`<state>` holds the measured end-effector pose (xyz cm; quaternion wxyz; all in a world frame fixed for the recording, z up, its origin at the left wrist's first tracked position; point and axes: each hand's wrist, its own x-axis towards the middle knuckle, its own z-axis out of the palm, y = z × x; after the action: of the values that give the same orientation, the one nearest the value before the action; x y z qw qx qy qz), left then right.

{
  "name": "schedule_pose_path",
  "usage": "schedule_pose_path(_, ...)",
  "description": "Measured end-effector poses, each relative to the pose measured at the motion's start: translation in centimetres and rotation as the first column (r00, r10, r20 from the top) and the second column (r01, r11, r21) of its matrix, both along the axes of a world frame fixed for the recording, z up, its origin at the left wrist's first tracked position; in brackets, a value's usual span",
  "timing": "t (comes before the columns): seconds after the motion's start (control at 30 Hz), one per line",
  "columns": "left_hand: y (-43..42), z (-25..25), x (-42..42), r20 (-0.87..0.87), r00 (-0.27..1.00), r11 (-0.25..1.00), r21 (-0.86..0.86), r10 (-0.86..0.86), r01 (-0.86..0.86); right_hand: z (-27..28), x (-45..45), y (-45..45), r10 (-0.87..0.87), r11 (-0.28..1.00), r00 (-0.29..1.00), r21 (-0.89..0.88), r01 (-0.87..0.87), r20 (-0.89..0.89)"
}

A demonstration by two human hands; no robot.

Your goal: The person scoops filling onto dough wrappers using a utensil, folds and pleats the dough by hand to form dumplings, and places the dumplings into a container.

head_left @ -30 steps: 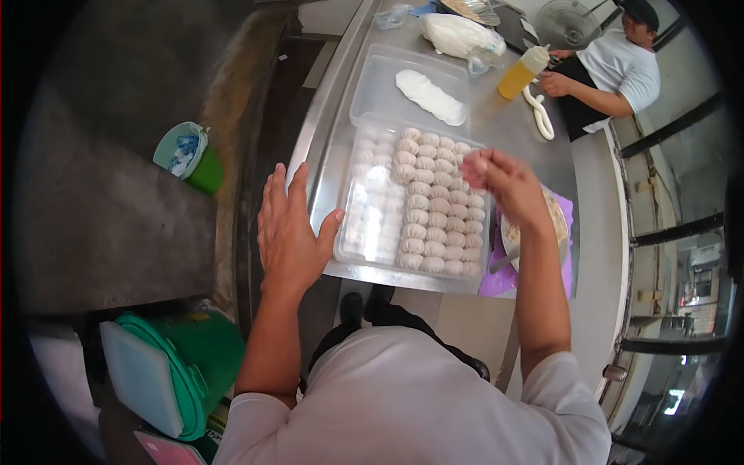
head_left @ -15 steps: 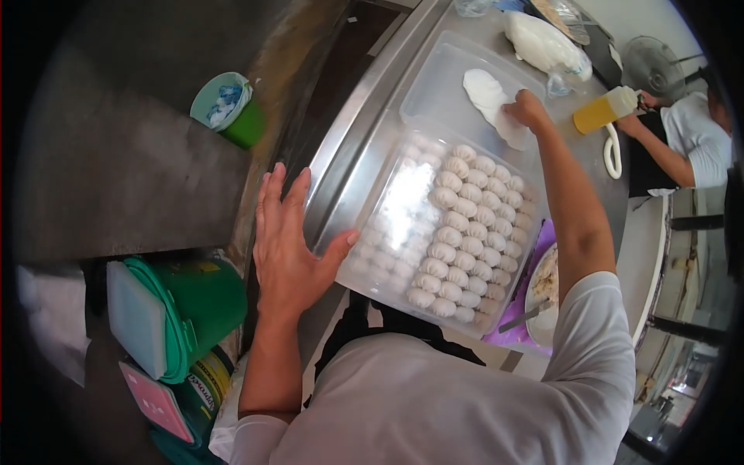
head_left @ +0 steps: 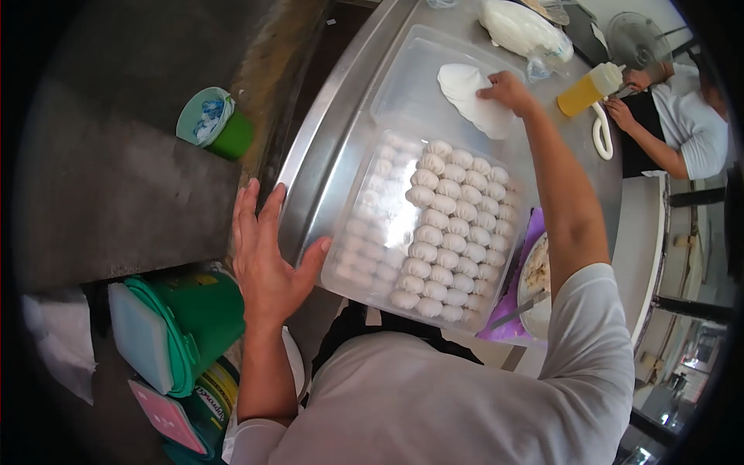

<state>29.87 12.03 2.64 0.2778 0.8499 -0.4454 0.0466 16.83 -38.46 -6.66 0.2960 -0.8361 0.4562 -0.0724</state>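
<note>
My right hand (head_left: 508, 91) is closed at the edge of some thin white dough wrappers (head_left: 471, 97), which overlap on a translucent plastic tray (head_left: 395, 81). Fingers and thumb pinch the wrappers' right side. Nearer to me stands a clear plastic container (head_left: 341, 271) with rows of pleated dumplings (head_left: 457, 229); glare blurs its left part. To the left of that container, my left hand (head_left: 271, 267) hovers with fingers stretched and thumb apart, holding nothing.
A squeeze bottle of yellow liquid (head_left: 581, 94) and a dough strip (head_left: 601, 132) lie near another person (head_left: 690, 116) at right. A bowl of filling (head_left: 535, 275) sits on purple plastic (head_left: 508, 310). Green bins (head_left: 231, 136) stand at left. A white bag (head_left: 523, 31) rests at the back.
The view has shifted slightly, so the table appears further left. My right hand still grips the wrappers' edge, and they look a little more spread. My left hand stays open.
</note>
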Motion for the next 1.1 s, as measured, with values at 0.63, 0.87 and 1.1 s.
schedule_pose_path(0.63,2.7,-1.1,0.8,-0.108,0.976,0.979,-0.093,-0.189,0.179,10.0,-14.9,32.1,-0.404,0.844,0.894,0.456,0.284,0.191)
schedule_pose_path(0.87,2.6,-1.0,0.7,-0.102,0.974,0.979,-0.065,-0.201,0.195,10.0,-14.6,32.2,-0.042,0.988,0.997,-0.144,0.051,0.061)
schedule_pose_path(1.1,3.0,-0.8,0.9,-0.068,0.979,0.981,-0.054,-0.191,0.188,7.1,-9.8,27.9,-0.008,0.999,0.998,0.031,0.01,-0.061)
